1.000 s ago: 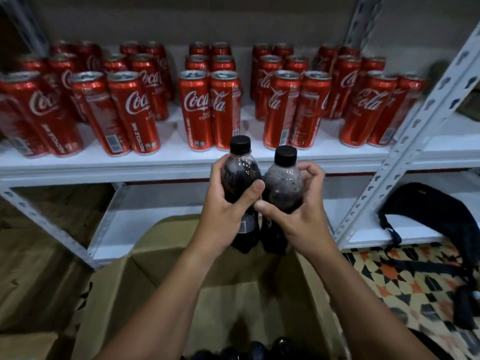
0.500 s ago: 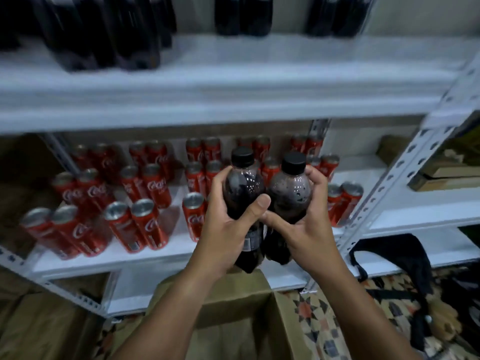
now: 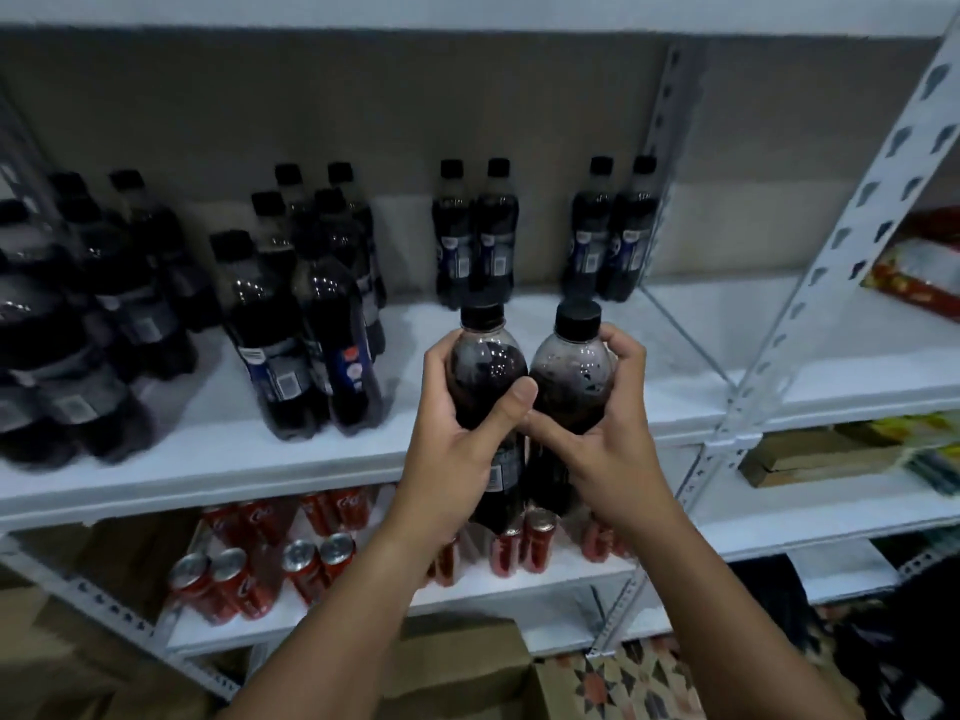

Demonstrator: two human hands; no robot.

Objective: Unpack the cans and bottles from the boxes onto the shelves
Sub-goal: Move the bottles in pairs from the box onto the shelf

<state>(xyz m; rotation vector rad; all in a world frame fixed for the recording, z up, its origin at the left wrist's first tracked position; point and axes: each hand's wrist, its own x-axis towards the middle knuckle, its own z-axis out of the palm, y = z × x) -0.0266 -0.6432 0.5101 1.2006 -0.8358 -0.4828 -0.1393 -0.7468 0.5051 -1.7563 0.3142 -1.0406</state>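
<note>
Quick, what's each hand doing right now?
Left hand: grips the left bottle.
Right hand: grips the right bottle.

Two held bottles, left bottle (image 3: 485, 376) touching right bottle (image 3: 571, 376), stand before the upper shelf (image 3: 571, 444), with bottle pairs (image 3: 545, 231) behind them at 12 o'clock, a bottle group (image 3: 291, 324) at 9 o'clock, cans (image 3: 270, 569) on the lower shelf at 7 o'clock, and a box (image 3: 457, 667) at 6 o'clock.
</note>
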